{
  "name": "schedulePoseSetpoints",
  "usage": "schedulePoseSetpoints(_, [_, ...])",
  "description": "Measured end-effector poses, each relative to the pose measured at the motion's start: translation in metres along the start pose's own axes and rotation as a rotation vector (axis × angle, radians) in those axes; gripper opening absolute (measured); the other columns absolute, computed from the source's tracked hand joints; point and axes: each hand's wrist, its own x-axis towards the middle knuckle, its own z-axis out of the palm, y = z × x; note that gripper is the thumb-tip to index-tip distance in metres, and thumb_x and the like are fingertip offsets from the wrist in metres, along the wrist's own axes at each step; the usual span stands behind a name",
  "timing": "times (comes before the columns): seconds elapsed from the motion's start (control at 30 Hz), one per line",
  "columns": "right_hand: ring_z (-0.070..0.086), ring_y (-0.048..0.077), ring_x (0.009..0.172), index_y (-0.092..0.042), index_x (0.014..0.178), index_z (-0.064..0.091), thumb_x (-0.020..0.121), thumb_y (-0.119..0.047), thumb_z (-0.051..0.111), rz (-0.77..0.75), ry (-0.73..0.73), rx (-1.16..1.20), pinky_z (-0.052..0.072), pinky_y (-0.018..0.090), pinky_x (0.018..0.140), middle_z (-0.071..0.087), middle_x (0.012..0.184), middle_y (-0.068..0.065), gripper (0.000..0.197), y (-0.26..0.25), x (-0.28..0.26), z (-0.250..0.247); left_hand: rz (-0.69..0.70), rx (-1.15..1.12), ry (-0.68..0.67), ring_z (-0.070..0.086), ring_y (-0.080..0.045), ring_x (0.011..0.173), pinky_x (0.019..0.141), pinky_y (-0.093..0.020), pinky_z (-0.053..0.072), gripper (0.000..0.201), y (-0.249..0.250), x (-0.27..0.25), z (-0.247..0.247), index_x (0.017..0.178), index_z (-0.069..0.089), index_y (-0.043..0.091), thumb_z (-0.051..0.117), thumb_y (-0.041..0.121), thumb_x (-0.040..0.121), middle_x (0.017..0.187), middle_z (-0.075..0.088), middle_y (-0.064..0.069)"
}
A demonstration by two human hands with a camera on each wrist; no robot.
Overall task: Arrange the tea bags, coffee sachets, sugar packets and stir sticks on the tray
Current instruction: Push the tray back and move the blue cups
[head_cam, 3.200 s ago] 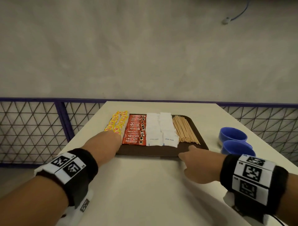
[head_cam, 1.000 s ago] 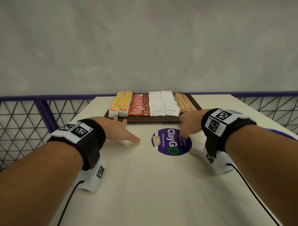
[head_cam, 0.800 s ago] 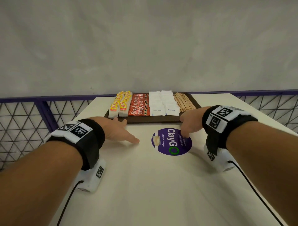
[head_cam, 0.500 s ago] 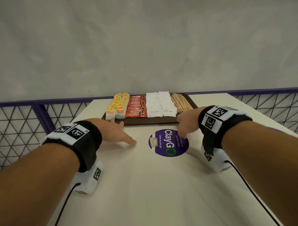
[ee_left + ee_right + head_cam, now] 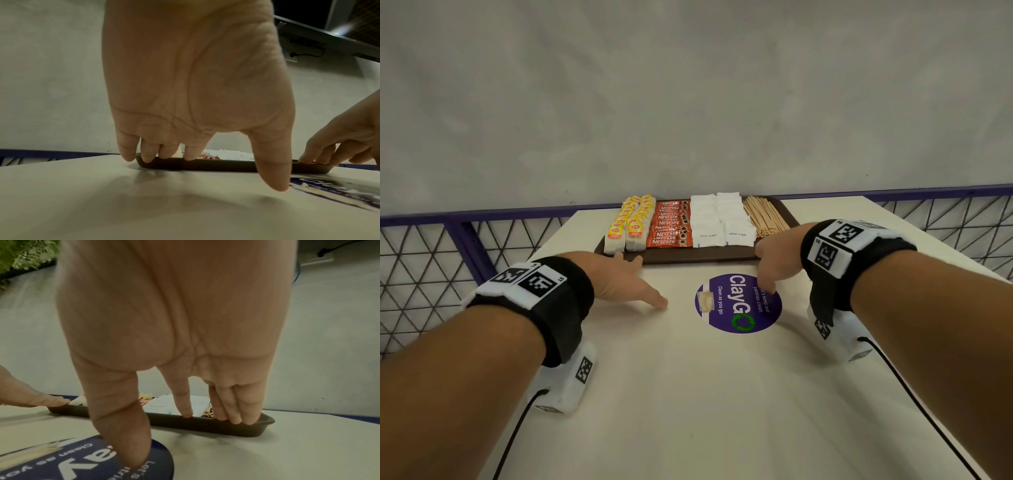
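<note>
The tray [image 5: 698, 255] sits at the far end of the table [image 5: 688, 394], its far edge close to the purple rail [image 5: 482, 219], and it carries four neat groups: tea bags [image 5: 631, 226] at its left end, then coffee sachets [image 5: 671, 224], then sugar packets [image 5: 717, 221], and stir sticks [image 5: 765, 216] at its right end. By the look of it the arranging is done and the step in hand is squaring or sliding the loaded tray; to do that well, both hands should press evenly on the near rim and keep the tray flat on the table, since a lopsided shove would turn it and a jolt could scatter the loose sticks or topple the standing tea bags. The left hand [image 5: 619, 279] lies nearly flat, palm down, its straight fingers [image 5: 190, 155] touching the tray's near rim by the left corner and the thumb stretched out over the table. The right hand [image 5: 779, 258] arches higher, its straight fingertips [image 5: 236, 417] resting on the near rim by the right corner, its thumb pointing down at the round purple sticker [image 5: 738, 303] just in front of the tray. Neither hand grasps anything; both are unclenched and merely press.
</note>
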Motion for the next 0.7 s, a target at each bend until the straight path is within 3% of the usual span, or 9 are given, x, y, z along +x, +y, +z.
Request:
schedulePoseSetpoints(0.5, [0.053, 0.027, 0.128, -0.008, 0.145, 0.044, 0.094, -0.029, 0.066, 0.029, 0.011, 0.038, 0.047, 0.035, 0.103, 0.053, 0.141, 0.011, 0.06, 0.001, 0.007, 0.001, 0.015, -0.012, -0.005, 0.006, -0.028, 0.156, 0.124, -0.045, 0.007, 0.103, -0.001, -0.001, -0.004, 0.161, -0.004, 0.028, 0.05, 0.076, 0.087, 0.17, -0.007, -0.006])
schedulePoseSetpoints(0.7, [0.056, 0.027, 0.124, -0.013, 0.14, 0.049, 0.092, -0.035, 0.068, 0.04, -0.003, 0.242, 0.048, 0.037, 0.105, 0.056, 0.137, 0.009, 0.056, 0.011, -0.008, -0.006, 0.051, -0.043, 0.066, 0.011, -0.024, 0.155, 0.124, -0.042, 0.01, 0.102, -0.01, -0.009, 0.001, 0.161, 0.007, 0.029, 0.053, 0.076, 0.084, 0.17, 0.005, -0.002])
